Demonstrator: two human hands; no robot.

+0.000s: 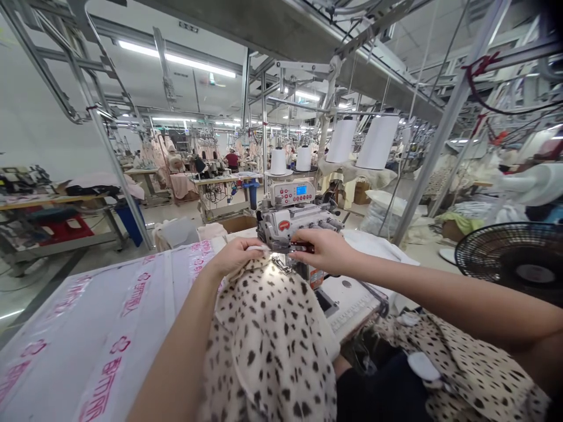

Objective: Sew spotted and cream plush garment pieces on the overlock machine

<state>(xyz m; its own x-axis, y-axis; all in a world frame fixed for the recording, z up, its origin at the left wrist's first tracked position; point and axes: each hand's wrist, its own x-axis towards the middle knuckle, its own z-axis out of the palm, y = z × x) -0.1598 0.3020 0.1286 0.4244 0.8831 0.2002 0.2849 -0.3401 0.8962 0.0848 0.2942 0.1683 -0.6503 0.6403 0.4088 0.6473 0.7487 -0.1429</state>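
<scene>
"Two hands were at work in my view; what did you have in them?"

"My left hand (237, 255) was closed in a pinch on a white strip (257, 248) by the top of the spotted cloth (272, 328). I couldn't tell whether the strip was part of that cloth."

"And the right?"

"My right hand (324, 249) was closed around a small dark-red tool (304, 247), just in front of the sewing machine (281, 225). Its tip was too small for me to make out."

"Where did the cloth lie?"

"Its top was at the needle area, under a bright light, and the rest hung down toward me in loose folds."

"What stood around it?"

"Four white thread cones (378, 142) stood behind the machine, beyond its lit blue screen (301, 190). To the left ran a table (149, 310) with pink print on its cover. On the right I saw a black fan (528, 264), with more spotted fabric (479, 366) below it."
</scene>
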